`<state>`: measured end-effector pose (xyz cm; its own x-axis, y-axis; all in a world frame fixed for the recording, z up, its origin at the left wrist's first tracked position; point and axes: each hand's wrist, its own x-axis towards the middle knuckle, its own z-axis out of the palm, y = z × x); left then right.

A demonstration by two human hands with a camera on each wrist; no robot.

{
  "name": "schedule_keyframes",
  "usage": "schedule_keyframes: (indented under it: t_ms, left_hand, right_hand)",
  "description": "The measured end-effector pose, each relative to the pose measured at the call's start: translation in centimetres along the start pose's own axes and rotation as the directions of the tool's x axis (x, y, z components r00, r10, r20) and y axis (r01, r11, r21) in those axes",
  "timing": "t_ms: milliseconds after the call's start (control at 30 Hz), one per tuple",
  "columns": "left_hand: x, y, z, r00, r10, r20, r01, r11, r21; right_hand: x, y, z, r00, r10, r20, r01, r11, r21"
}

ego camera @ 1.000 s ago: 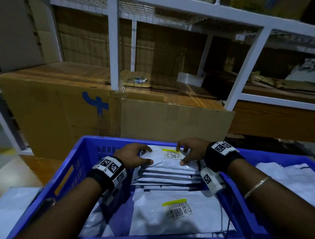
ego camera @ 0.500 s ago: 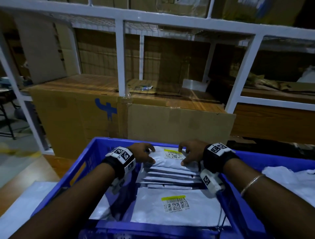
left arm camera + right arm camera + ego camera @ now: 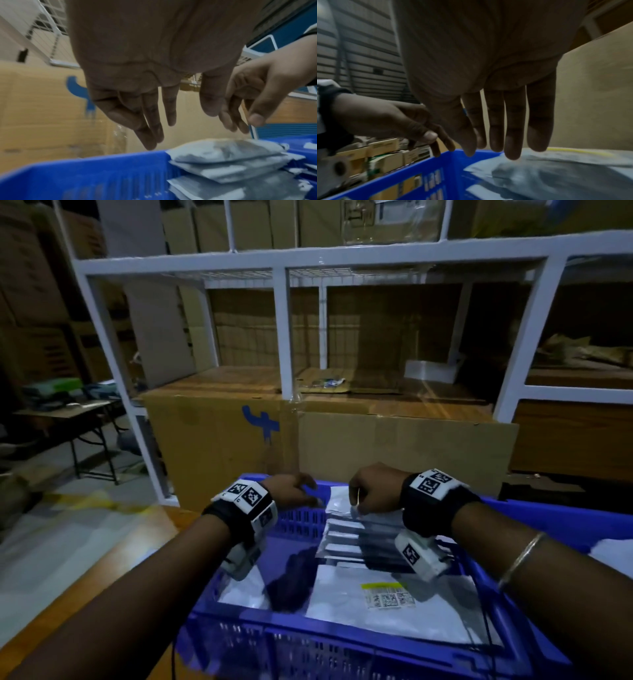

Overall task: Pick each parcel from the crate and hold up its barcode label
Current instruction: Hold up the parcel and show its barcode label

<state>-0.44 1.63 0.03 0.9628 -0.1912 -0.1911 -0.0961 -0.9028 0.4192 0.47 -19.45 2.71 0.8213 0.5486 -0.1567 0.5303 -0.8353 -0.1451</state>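
Both hands [image 3: 375,489] empty, fingers straight, above parcels [image 3: 228,152] in crate [image 3: 298,522].

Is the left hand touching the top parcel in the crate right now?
Apart. The left wrist view shows the left hand hanging clear of the top parcel, with cardboard showing between them.

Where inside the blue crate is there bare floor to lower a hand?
Left of the parcel stack, bare blue floor runs to the left side of the crate. The right half is crowded: the stack behind, the labelled parcel in front.
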Motion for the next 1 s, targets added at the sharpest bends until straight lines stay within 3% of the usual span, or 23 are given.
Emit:
schedule_keyframes:
  t_ms: [233, 500, 667, 800, 1000]
  left_hand:
    - [-1.9, -4.7, -3.5, 0.999, 0.016, -0.038, -0.02, 0.993, -0.112]
    - [-3.0, -12.0, -5.9, 0.999, 0.038, -0.025, -0.041, 0.984, -0.175]
    - [-2.3, -14.2, -5.8, 0.995, 0.074, 0.064, -0.063, 0.985, -0.159]
    - [-1.7, -15.5, -5.5, 0.994, 0.095, 0.058, -0.089, 0.991, -0.095]
    - [-0.8, -17.2, -5.5, 0.99, 0.118, 0.07, -0.113, 0.991, -0.076]
  right_hand:
    - [3.0, -6.8, -0.7, 0.995, -0.085, 0.06, 0.082, 0.995, 0.057]
    - [9.7, -12.4, 2.4, 0.977, -0.043, 0.207, 0.023, 0.995, 0.097]
    - [12.9, -14.0, 6.1, 0.961, 0.021, 0.276, -0.062, 0.988, 0.139]
    - [15.0, -14.3, 8.9, 0.94, 0.084, 0.33, -0.142, 0.978, 0.154]
    - [17.7, -14.5, 12.4, 0.922, 0.06, 0.382, -0.077, 0.997, 0.028]
